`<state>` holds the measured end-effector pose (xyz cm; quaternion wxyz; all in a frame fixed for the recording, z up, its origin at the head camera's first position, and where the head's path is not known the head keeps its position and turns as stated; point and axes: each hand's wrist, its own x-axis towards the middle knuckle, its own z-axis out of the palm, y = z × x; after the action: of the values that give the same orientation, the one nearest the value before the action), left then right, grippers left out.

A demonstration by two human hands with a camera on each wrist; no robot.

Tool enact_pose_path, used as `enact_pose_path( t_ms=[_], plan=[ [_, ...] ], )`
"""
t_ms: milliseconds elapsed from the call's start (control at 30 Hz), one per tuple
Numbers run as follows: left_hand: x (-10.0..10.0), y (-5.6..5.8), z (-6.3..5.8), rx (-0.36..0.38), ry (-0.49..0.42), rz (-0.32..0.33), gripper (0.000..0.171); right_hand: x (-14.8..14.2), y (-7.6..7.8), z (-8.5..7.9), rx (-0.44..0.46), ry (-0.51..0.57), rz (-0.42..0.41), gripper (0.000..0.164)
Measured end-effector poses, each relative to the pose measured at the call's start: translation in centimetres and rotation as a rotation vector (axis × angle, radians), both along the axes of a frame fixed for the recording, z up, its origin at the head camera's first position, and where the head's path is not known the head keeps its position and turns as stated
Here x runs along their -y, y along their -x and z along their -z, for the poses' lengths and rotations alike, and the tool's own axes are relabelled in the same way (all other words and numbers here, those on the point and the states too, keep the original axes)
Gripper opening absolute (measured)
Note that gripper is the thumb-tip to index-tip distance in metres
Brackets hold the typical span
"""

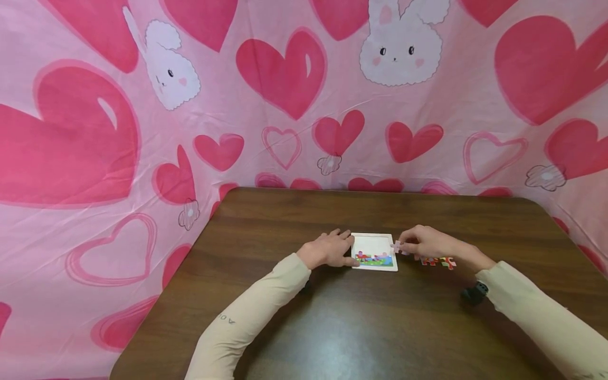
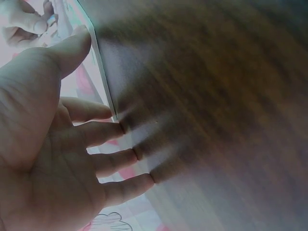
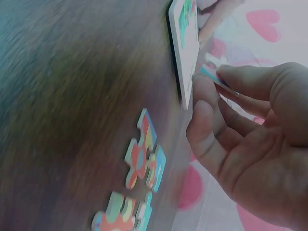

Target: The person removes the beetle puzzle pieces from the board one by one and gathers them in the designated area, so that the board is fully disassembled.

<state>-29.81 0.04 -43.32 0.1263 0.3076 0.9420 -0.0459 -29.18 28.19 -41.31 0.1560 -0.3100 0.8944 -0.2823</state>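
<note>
A white-framed jigsaw puzzle tray (image 1: 375, 268) lies on the table, its lower part filled with a colourful picture and its upper part bare white. My left hand (image 1: 329, 249) rests at the tray's left edge, fingers spread, with the thumb on the lower left corner. In the left wrist view the fingertips (image 2: 144, 179) touch the tabletop along the frame. Just off the tray's right side, my right hand (image 1: 429, 243) pinches a jigsaw piece (image 1: 396, 246) between thumb and fingers. Its blue edge shows in the right wrist view.
Several loose jigsaw pieces (image 1: 446, 262) lie on the brown wooden table (image 1: 332, 322), right of the tray and under the right forearm. Behind the table hangs a pink cloth (image 1: 285, 174) with hearts and rabbits. A dark wrist device (image 1: 475, 293) sits by the right cuff.
</note>
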Motion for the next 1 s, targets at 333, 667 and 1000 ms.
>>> enact_pose_path(
  t_ms=[333,667,1000],
  plan=[
    [0.2,-0.1,-0.2,0.012,-0.012,-0.002,0.081,-2.4,-0.3,-0.3,0.018,0.001,0.014,0.010],
    [0.3,-0.1,0.0,0.010,-0.002,0.003,0.082,-5.1,-0.4,-0.4,0.099,0.023,0.004,0.018],
    [0.3,-0.1,0.1,0.002,0.000,0.013,0.081,-7.3,-0.8,-0.6,0.128,0.011,0.005,0.017]
  ],
)
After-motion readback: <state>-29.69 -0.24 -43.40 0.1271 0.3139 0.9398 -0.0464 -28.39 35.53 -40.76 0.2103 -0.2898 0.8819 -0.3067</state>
